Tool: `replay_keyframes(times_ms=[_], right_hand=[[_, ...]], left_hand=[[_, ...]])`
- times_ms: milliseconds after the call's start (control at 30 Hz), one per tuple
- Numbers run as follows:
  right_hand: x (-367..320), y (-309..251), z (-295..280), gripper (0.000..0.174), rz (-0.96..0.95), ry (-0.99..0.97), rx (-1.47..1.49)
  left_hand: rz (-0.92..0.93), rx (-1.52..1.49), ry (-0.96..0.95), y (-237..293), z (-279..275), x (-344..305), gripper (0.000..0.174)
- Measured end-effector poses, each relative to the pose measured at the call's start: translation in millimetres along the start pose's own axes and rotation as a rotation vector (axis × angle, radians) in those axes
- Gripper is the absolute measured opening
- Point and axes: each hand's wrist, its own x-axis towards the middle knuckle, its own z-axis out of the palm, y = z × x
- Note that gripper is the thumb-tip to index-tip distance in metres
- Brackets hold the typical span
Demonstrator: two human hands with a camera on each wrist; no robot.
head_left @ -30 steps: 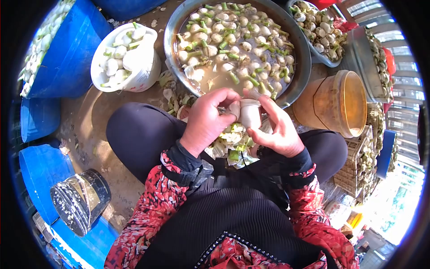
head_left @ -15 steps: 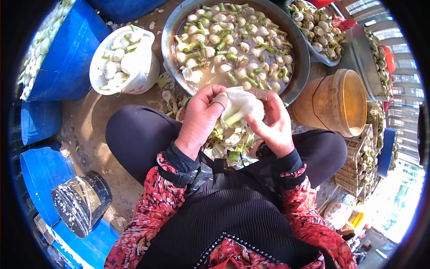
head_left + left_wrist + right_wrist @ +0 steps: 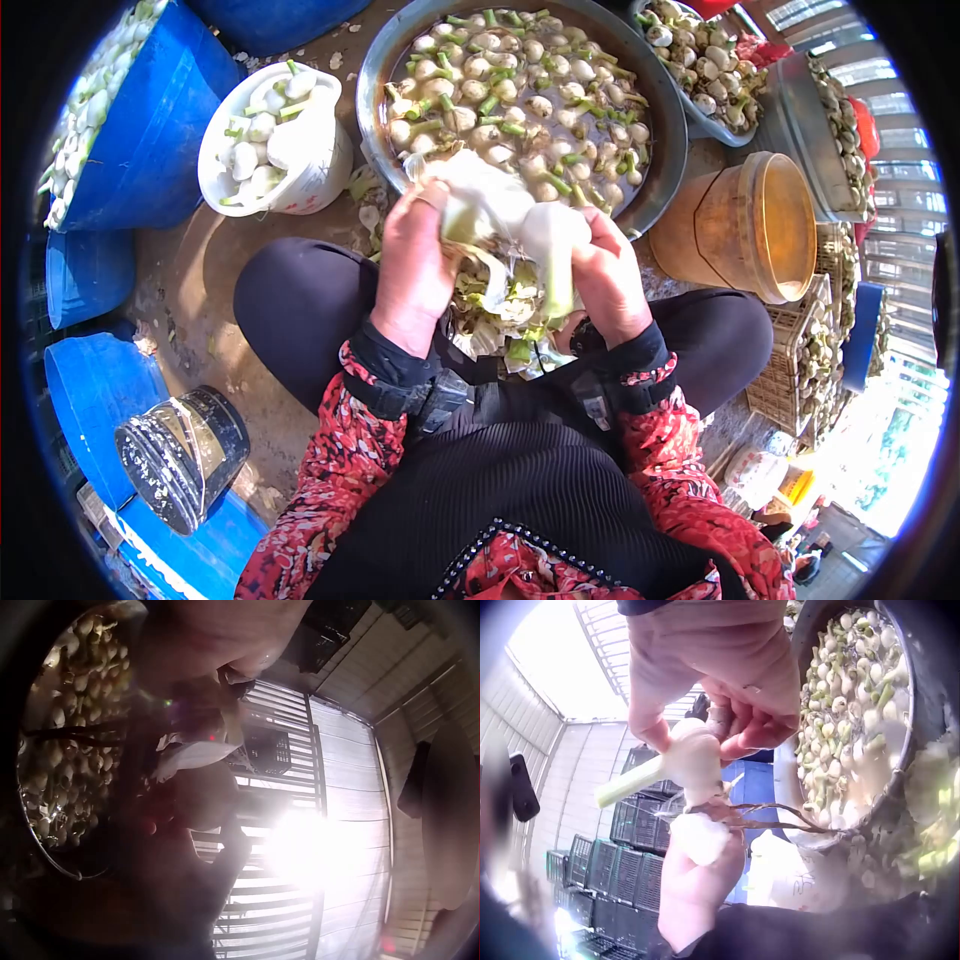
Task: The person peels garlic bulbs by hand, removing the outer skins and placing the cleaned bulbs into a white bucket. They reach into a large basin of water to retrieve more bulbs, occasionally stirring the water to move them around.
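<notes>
My right hand [image 3: 612,275] grips a white garlic bulb [image 3: 552,230] by its side, its pale green cut stem hanging toward me. In the right wrist view the bulb [image 3: 694,756] looks smooth, held between thumb and fingers of the right hand [image 3: 716,656]. The left hand [image 3: 410,265] pinches a torn sheet of white outer garlic skin [image 3: 485,200], blurred by motion and spread beside the bulb. Thin brown strands [image 3: 772,810] trail from the skin. Below both hands lies a pile of peeled garlic skins and leaves [image 3: 515,300]. The left wrist view is mostly dark.
A wide metal basin [image 3: 672,150] ahead holds garlic bulbs in murky water. At its left stands a white bucket [image 3: 325,165] of peeled bulbs, beside a big blue tub [image 3: 165,120]. A yellowish bucket [image 3: 715,225] and wicker basket [image 3: 780,370] stand on the right.
The hands were close together around the bulb; the left hand has since drawn left, pulling skin outward. The bulb has turned so its stem points toward me.
</notes>
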Motion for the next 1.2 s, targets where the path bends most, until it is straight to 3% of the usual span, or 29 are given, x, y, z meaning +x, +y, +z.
replay_keyframes(times_ms=[67, 100, 167, 200, 233, 300, 333, 367, 433, 467, 500, 533, 567, 633, 700, 733, 833, 900, 933, 1033, 1067, 1100, 1133, 1167, 1200], right_hand=[[-4, 3, -11, 0.046, -0.003, -0.02, 0.259], [-5, 5, -16, 0.055, -0.038, -0.075, 0.399], [-8, 13, -38, 0.061, 0.056, -0.005, 0.654], [-6, 3, -29, 0.063, 0.023, -0.132, 0.728], [-6, -2, -26, 0.063, 0.015, -0.128, 0.719], [-7, -10, -24, 0.062, 0.08, 0.066, 0.821], [-5, -13, -27, 0.06, 0.06, 0.064, 0.845], [-3, -18, -35, 0.058, 0.021, -0.007, 0.899], [-7, -50, -45, 0.053, -0.167, 0.073, 0.992], [-8, -69, -62, 0.053, -0.329, -0.095, 1.061], [-11, -86, -78, 0.057, -0.55, -0.056, 1.016], [-13, -98, -85, 0.058, -0.598, 0.03, 0.952], [-13, -104, -86, 0.059, -0.634, 0.115, 0.9], [-2, -97, -71, 0.052, -0.418, 0.267, 0.608], [14, -71, -52, 0.044, -0.143, 0.272, 0.226], [22, -57, -35, 0.043, -0.055, 0.268, -0.054], [46, -9, -18, 0.046, 0.071, 0.115, -0.943], [64, 27, -29, 0.048, -0.246, -0.063, -1.542], [73, 41, -33, 0.048, -0.246, -0.082, -1.535], [104, 55, -31, 0.049, 0.054, -0.246, -1.377], [109, 50, -26, 0.049, 0.104, -0.276, -1.34], [112, 45, -24, 0.049, 0.16, -0.313, -1.304], [118, 42, -27, 0.049, 0.185, -0.353, -1.279], [121, 35, -25, 0.047, 0.257, -0.338, -1.247], [124, 34, -31, 0.045, 0.249, -0.335, -1.254]], left_hand=[[0.025, -0.062, 0.079, 2, -5, 5, 0.034], [0.046, -0.038, 0.155, 8, 5, 3, 0.022], [0.07, 0.078, 0.222, 4, 5, 7, 0.018], [0.067, 0.186, 0.16, 0, 0, 7, 0.018], [0.1, 0.391, 0.057, -6, -1, 8, 0.02], [0.156, 0.95, -0.215, -15, 11, -4, 0.021], [0.045, 1.044, -0.385, -11, 13, -11, 0.026], [0.226, 1.298, -0.555, -16, 3, -13, 0.03], [0.079, 1.336, -0.581, -9, 7, -15, 0.03], [0.116, 1.278, -0.461, -9, 7, -15, 0.03], [0.143, 1.225, -0.329, -8, 9, -15, 0.031], [-0.044, 1.067, -0.153, 13, 35, -20, 0.032], [-0.049, 1.077, -0.144, 18, 43, -19, 0.032], [0.222, 1.084, -0.123, 34, 44, -16, 0.031], [0.388, 1.056, -0.195, 67, 37, -20, 0.028], [0.467, 1.112, -0.17, 93, 34, -26, 0.025], [0.531, 1.044, 0.171, 160, 7, -46, 0.026], [0.569, 1.13, 0.333, 199, -39, -43, 0.028], [0.508, 1.089, 0.322, 209, -69, -39, 0.027], [0.096, 1.11, 0.234, 186, -166, -10, 0.026], [-0.017, 1.494, 0.189, 165, -190, 0, 0.028], [-0.129, 1.415, 0.16, 134, -225, 0, 0.031], [-0.037, 1.706, 0.083, 108, -238, -2, 0.029], [-0.187, 1.65, 0.055, 93, -246, 0, 0.03], [-0.309, 1.514, 0.192, 82, -246, 5, 0.031]])
